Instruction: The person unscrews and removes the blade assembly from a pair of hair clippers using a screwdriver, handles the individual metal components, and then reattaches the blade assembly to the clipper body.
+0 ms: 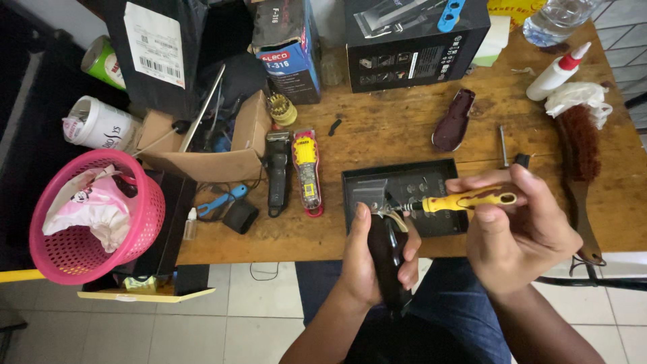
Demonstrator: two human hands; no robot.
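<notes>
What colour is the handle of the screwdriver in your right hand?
Yellow with dark maroon patches, seen in the head view: screwdriver in the right hand.

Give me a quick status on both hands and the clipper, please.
Left hand gripping dark clipper upright. Right hand holding yellow-handled screwdriver, tip at clipper head. Black tray just behind on wooden table; nothing blocking.

Your bench, left to right
A pink plastic mesh basket point(94, 216) sits left of the wooden table point(404, 128); the shallow black tray point(431, 178) lies behind your left hand point(374, 259), the bristle brush point(581, 145) far right.
</notes>
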